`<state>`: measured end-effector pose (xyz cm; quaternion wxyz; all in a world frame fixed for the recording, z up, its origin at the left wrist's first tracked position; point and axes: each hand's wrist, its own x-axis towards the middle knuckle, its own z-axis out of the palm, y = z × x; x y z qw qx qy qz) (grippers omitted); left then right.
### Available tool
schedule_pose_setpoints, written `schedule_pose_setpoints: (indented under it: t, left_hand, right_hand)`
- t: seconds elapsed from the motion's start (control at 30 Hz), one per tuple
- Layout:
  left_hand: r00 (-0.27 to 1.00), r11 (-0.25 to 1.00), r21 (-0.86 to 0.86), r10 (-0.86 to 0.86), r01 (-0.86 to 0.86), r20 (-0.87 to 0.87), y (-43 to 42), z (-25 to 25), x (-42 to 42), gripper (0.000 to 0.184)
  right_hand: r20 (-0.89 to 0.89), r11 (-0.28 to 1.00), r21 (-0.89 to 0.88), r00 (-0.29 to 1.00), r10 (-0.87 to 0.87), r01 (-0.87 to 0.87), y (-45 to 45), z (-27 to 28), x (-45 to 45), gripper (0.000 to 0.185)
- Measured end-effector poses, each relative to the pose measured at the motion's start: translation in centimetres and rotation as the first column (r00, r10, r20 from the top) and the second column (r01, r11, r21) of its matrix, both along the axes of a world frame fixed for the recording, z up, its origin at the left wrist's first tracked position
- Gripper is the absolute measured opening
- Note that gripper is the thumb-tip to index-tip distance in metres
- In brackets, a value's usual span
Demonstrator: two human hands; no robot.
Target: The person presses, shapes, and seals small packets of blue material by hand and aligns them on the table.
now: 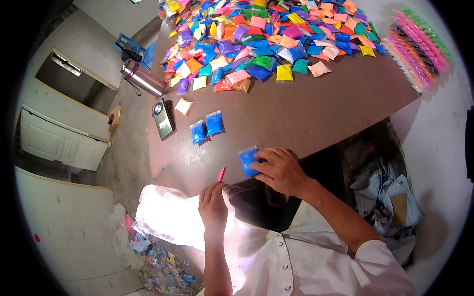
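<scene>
Near the table's front edge, my right hand has its fingers on a blue packet, gripping its right side. To the left, my left hand is closed around a small pink tool, whose tip points up past the fingers. Two more blue packets, one lower and one beside it, lie on the brown table ahead of my hands. A pale packet lies beyond them, beside a dark phone.
Many colourful packets are heaped at the table's far side. A metal flask lies at the left edge. Bundled pink and green packs are at the far right. Clear plastic hangs below the left edge; grey bags lie lower right.
</scene>
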<state>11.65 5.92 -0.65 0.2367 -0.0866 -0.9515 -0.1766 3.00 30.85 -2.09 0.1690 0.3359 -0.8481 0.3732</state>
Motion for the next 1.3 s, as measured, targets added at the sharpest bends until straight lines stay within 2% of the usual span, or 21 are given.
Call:
schedule_pose_setpoints:
  t: [0.17, 0.23, 0.27, 0.37, 0.43, 0.53, 0.6, 0.73, 0.8, 0.93, 1.0, 1.17, 1.23, 1.3]
  left_hand:
    - [1.0, 1.0, 0.023, -0.012, 0.012, -0.006, 0.3, 0.8, -0.4, 0.022]
    - [0.997, 0.954, 0.289, 0.067, -0.077, 0.046, 1.0, 1.1, -0.3, 0.023]
    - [0.999, 0.944, 0.327, 0.043, -0.044, 0.012, 1.6, 1.4, -0.6, 0.023]
    - [0.998, 0.938, 0.345, -0.044, 0.024, 0.05, 4.1, 2.4, -1.3, 0.023]
    - [0.998, 0.959, 0.282, -0.024, 0.007, 0.057, 5.6, 1.6, -2.2, 0.02]
    - [0.993, 0.958, 0.286, -0.01, -0.023, 0.115, 6.2, 0.9, -3.1, 0.017]
    - [0.979, 0.924, 0.366, 0.041, -0.115, 0.202, 6.3, 1.0, -3.6, 0.01]
    - [0.968, 0.931, 0.354, 0.0, -0.092, 0.253, 5.5, 1.7, -4.1, 0.013]
    - [0.956, 0.894, 0.439, -0.041, -0.094, 0.289, 5.7, 2.1, -4.1, 0.012]
    - [0.966, 0.895, 0.442, -0.061, -0.058, 0.25, 5.6, 1.5, -4.2, 0.01]
    - [0.984, 0.958, 0.284, -0.016, -0.036, 0.179, 5.0, 1.8, -5.2, 0.008]
    - [0.983, 0.944, 0.317, 0.029, -0.087, 0.183, 4.0, 1.8, -6.8, 0.007]
    - [0.974, 0.9, 0.425, -0.003, -0.097, 0.228, 5.0, 2.5, -6.4, 0.006]
    - [0.969, 0.917, 0.396, -0.058, -0.043, 0.24, 6.5, 3.0, -6.1, 0.006]
  right_hand:
    - [0.005, 0.998, -0.056, 1.0, 0.028, -0.028, 0.5, -0.7, 0.3, 0.022]
    - [0.003, 0.997, -0.075, 1.0, 0.029, -0.028, 0.9, -0.6, 0.4, 0.021]
    - [-0.013, 0.998, -0.059, 1.0, 0.026, -0.027, 1.1, -0.6, 0.5, 0.021]
    - [-0.042, 0.999, -0.044, 0.999, 0.028, -0.03, 1.3, -0.6, 0.8, 0.021]
    - [-0.056, 0.998, -0.05, 0.998, 0.024, -0.027, 1.2, -0.7, 0.9, 0.021]
    - [-0.085, 0.997, -0.072, 0.996, -0.013, 0.007, 1.3, -1.2, 1.0, 0.02]
    - [-0.094, 0.993, -0.117, 0.995, -0.019, 0.008, 1.1, -1.2, 0.9, 0.026]
    - [-0.087, 0.991, -0.132, 0.996, -0.024, 0.012, 0.9, -1.0, 1.0, 0.024]
    - [-0.096, 0.992, -0.123, 0.995, -0.04, 0.028, 0.9, -1.2, 1.0, 0.022]
    - [-0.088, 0.989, -0.146, 0.995, -0.051, 0.038, 0.9, -1.3, 0.9, 0.022]
    - [-0.09, 0.988, -0.147, 0.995, -0.052, 0.038, 0.7, -1.3, 1.0, 0.021]
    - [-0.092, 0.987, -0.151, 0.993, -0.071, 0.057, 0.6, -1.2, 0.9, 0.02]
    - [-0.084, 0.986, -0.157, 0.994, -0.076, 0.062, 0.6, -1.3, 1.0, 0.02]
    - [-0.085, 0.986, -0.154, 0.993, -0.076, 0.062, 0.4, -1.5, 1.0, 0.022]
